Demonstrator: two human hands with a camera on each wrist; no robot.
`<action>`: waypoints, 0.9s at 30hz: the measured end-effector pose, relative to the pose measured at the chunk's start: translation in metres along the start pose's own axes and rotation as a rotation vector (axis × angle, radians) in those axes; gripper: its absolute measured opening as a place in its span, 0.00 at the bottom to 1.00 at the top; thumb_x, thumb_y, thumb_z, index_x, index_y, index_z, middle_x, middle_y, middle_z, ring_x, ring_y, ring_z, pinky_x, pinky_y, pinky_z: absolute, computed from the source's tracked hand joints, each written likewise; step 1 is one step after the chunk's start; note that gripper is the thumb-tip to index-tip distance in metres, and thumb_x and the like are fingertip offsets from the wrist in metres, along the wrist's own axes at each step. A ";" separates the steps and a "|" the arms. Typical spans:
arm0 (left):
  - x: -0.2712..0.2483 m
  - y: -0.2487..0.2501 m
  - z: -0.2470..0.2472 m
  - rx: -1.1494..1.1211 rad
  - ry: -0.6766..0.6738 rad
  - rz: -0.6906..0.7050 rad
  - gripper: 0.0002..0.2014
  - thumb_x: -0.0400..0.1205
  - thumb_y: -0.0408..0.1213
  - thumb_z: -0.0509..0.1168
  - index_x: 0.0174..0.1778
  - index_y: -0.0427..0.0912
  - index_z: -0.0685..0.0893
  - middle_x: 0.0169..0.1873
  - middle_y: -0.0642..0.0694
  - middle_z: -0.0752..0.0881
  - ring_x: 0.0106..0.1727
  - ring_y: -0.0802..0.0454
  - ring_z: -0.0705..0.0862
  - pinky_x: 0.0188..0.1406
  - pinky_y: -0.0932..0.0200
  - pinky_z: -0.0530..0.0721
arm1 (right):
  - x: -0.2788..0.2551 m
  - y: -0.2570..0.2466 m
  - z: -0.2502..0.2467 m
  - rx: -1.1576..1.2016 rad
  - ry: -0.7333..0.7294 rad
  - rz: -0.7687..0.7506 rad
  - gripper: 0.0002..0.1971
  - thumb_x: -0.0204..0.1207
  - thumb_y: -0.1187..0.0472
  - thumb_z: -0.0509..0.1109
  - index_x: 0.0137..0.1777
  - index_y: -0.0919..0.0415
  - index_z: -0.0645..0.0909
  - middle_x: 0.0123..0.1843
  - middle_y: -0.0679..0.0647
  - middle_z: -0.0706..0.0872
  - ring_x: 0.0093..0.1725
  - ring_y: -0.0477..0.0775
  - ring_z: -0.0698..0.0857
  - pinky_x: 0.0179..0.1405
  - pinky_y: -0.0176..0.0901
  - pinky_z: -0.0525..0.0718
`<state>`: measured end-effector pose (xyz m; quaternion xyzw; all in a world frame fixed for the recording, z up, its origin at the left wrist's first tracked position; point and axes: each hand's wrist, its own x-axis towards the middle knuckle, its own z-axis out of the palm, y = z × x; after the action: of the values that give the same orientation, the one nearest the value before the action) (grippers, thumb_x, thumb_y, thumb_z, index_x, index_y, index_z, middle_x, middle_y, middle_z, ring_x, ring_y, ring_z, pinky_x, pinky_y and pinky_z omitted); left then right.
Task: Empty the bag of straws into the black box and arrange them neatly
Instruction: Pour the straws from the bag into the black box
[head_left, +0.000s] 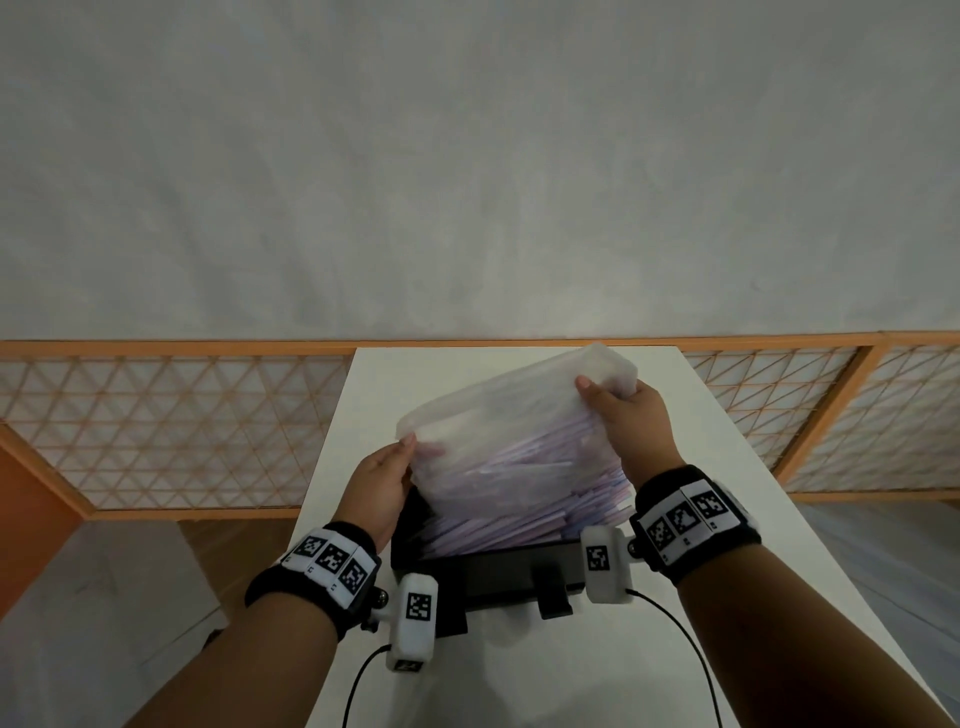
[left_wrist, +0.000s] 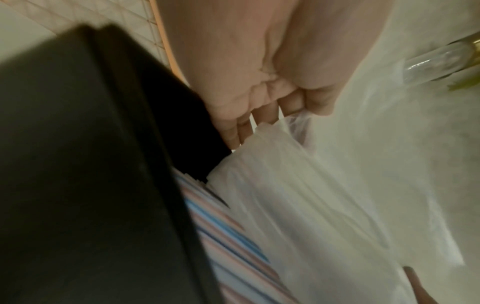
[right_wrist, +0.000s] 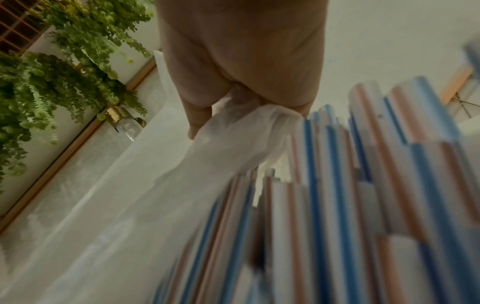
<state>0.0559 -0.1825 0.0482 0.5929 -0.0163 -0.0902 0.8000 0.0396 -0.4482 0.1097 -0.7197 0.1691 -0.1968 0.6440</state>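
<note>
Right grip: my right hand (head_left: 626, 415) pinches the upper far corner of the plastic bag (head_left: 511, 421), thumb on the near face, fingers curled behind.
Left grip: my left hand (head_left: 382, 486) pinches the bag's lower left edge, thumb over the film; the left wrist view shows the fingers (left_wrist: 262, 115) curled against gathered plastic.
Bag attitude: upended and tilted, closed end raised toward the right hand, mouth down inside the black box (head_left: 493, 571).
Straws: the striped straws (head_left: 519, 512) lie partly in the bag, partly spilled into the box; their long axes run from lower left to upper right, roughly along the bag's slope.
Governing relation: the straws lie below and toward me from both grips, so I judge that raising the closed end further should slide the rest out lengthwise; the right hand is higher and farther from me, the left nearer the box.
Support: the box sits on the white table (head_left: 727, 467), close to its near edge.
Count: one bag, one box, two hands; straws too many and too blurred to count.
Progress: emptying appears under way; arranging not yet begun.
</note>
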 end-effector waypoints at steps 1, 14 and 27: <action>0.001 -0.001 -0.001 0.012 0.004 -0.011 0.19 0.87 0.41 0.55 0.50 0.32 0.88 0.52 0.37 0.88 0.56 0.45 0.86 0.57 0.55 0.80 | 0.000 0.001 0.000 0.016 -0.001 0.000 0.21 0.71 0.51 0.77 0.47 0.73 0.82 0.41 0.61 0.86 0.43 0.61 0.85 0.47 0.55 0.85; 0.006 -0.009 -0.004 0.347 0.081 0.086 0.08 0.76 0.19 0.65 0.41 0.37 0.82 0.36 0.46 0.85 0.41 0.49 0.83 0.46 0.59 0.79 | -0.005 -0.002 -0.005 0.289 -0.174 -0.010 0.10 0.59 0.68 0.63 0.41 0.61 0.74 0.39 0.58 0.78 0.37 0.54 0.76 0.34 0.45 0.73; 0.003 -0.006 -0.003 0.328 0.057 0.105 0.03 0.80 0.28 0.65 0.48 0.37 0.82 0.44 0.41 0.89 0.49 0.44 0.87 0.54 0.49 0.82 | -0.005 -0.002 -0.006 0.257 -0.130 -0.143 0.15 0.77 0.55 0.71 0.51 0.70 0.79 0.45 0.57 0.84 0.43 0.51 0.82 0.39 0.39 0.81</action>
<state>0.0582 -0.1821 0.0411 0.7162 -0.0392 -0.0276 0.6962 0.0326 -0.4509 0.1122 -0.6527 0.0489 -0.2152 0.7247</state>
